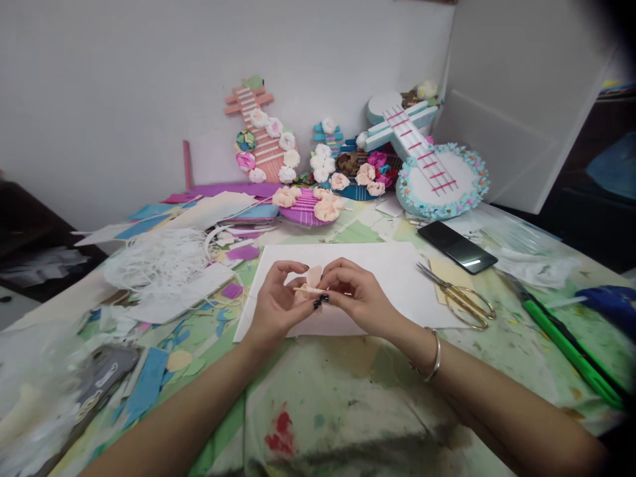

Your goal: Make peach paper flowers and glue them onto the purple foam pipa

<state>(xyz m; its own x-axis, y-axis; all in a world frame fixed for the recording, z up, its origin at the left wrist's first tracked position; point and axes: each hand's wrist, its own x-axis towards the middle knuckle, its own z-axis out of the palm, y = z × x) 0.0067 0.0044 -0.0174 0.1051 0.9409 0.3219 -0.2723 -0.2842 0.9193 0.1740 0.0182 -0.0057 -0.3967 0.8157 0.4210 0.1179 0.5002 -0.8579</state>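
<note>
Both my hands meet over a white sheet [387,268] in the middle of the table. My left hand [278,301] and my right hand [355,295] pinch a small peach foam flower piece [312,277] with a thin stick across it. Fingers of both hands are curled closed around it. A silver bangle sits on my right wrist.
Gold scissors [462,298] lie right of the sheet, a black phone [457,246] behind them, and a green-handled tool [571,348] at the right edge. White cord [159,262] is piled at left. Foam guitars with paper flowers [432,169] stand at the back wall. Paper scraps litter the left.
</note>
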